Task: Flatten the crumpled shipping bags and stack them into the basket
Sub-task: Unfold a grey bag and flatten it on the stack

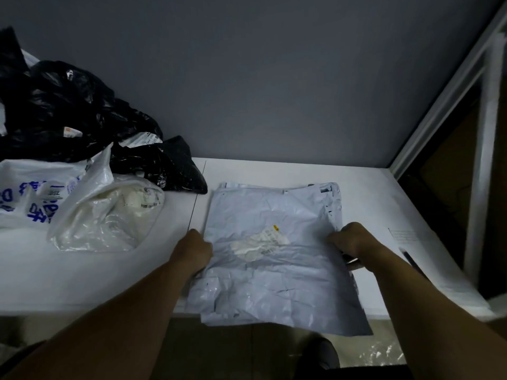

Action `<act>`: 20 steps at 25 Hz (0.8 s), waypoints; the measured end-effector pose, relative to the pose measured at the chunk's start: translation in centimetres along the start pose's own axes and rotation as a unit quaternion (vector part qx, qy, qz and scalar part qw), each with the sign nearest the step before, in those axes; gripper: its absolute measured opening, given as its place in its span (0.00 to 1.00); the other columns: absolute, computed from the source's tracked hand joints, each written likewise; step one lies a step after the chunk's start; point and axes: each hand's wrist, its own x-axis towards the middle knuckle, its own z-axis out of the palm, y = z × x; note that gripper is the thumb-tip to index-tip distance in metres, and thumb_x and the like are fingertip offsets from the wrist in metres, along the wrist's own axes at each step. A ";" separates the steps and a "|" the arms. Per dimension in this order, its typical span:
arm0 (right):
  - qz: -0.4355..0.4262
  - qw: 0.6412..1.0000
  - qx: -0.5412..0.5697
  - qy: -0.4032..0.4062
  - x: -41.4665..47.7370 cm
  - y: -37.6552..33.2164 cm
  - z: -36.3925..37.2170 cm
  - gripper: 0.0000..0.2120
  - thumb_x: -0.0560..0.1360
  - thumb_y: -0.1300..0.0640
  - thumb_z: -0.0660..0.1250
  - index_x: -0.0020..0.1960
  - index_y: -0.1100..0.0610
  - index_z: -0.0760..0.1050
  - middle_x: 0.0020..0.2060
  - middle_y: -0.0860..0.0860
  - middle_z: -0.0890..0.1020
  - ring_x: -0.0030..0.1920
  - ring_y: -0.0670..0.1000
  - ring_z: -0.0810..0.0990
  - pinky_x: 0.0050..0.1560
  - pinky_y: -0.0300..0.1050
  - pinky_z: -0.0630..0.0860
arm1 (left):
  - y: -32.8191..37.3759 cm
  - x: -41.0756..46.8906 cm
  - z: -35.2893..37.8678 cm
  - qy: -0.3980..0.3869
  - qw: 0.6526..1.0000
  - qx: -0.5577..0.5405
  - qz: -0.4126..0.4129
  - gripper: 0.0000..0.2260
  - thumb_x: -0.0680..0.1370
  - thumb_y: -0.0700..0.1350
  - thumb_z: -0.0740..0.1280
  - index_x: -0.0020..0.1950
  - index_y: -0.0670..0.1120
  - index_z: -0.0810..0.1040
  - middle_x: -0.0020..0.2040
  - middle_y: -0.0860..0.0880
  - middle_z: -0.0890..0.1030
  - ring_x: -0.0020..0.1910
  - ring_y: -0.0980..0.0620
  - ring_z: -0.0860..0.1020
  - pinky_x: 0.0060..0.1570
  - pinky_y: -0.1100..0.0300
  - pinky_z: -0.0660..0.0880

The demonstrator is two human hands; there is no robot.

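Observation:
A pale grey shipping bag (274, 264) lies spread on the white table (96, 281), on top of other flattened grey bags; its near edge hangs over the table front. A torn white label sits near its middle. My left hand (196, 249) grips the bag's left edge with curled fingers. My right hand (352, 242) grips the right edge the same way. No basket is in view.
A heap of crumpled black bags (68, 113) fills the far left. In front of it lie a white bag with blue print (30, 198) and a clear plastic bag (109, 212). A white sheet (428, 256) lies at the table's right edge, beside a metal frame (482, 133).

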 end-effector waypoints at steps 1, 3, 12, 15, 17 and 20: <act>-0.002 1.000 -0.006 0.011 0.6 0.1 0.3 0.11 0.77 0.59 0.67 0.49 0.68 0.75 0.39 0.61 0.79 0.35 0.59 0.78 0.34 0.50 0.80 | 0.1 0.0 0.1 -0.001 1.000 -0.002 -0.002 0.09 0.75 0.45 0.66 0.46 0.38 0.76 0.48 0.37 0.82 0.43 0.41 0.80 0.34 0.59 0.68; -0.010 0.999 -0.028 0.028 1.7 0.3 0.9 0.12 0.77 0.57 0.67 0.49 0.68 0.75 0.39 0.61 0.79 0.36 0.60 0.79 0.37 0.53 0.81 | 0.4 0.2 0.4 0.007 1.000 -0.011 0.004 0.13 0.74 0.46 0.66 0.48 0.36 0.78 0.48 0.37 0.82 0.46 0.40 0.81 0.36 0.59 0.69; 0.005 0.998 0.011 0.057 3.9 0.7 0.8 0.08 0.77 0.64 0.67 0.49 0.70 0.76 0.42 0.65 0.79 0.39 0.62 0.78 0.37 0.53 0.76 | 1.5 -0.1 0.2 0.064 0.988 -0.130 0.044 0.14 0.79 0.37 0.62 0.63 0.42 0.80 0.61 0.43 0.81 0.57 0.44 0.79 0.56 0.59 0.72; 0.025 0.997 0.042 0.055 4.1 1.2 0.6 0.07 0.77 0.64 0.65 0.51 0.69 0.75 0.46 0.64 0.79 0.42 0.62 0.77 0.38 0.51 0.75 | 2.1 -0.4 0.1 0.047 0.982 -0.179 0.034 0.16 0.80 0.36 0.61 0.67 0.41 0.77 0.65 0.44 0.78 0.58 0.49 0.76 0.55 0.65 0.67; 0.024 0.997 0.034 0.059 4.0 1.4 1.0 0.08 0.76 0.63 0.66 0.51 0.68 0.75 0.45 0.63 0.78 0.41 0.61 0.76 0.39 0.52 0.74 | 2.2 -0.4 0.2 0.027 0.983 -0.176 0.035 0.18 0.81 0.36 0.62 0.70 0.42 0.74 0.68 0.45 0.76 0.60 0.51 0.75 0.56 0.67 0.66; 0.015 0.997 -0.002 0.079 3.9 1.3 1.7 0.11 0.74 0.61 0.69 0.52 0.66 0.74 0.46 0.61 0.78 0.46 0.62 0.78 0.46 0.54 0.78 | 2.2 -0.5 0.6 -0.007 0.988 -0.149 0.042 0.21 0.80 0.37 0.63 0.74 0.44 0.69 0.72 0.46 0.72 0.65 0.47 0.75 0.64 0.61 0.70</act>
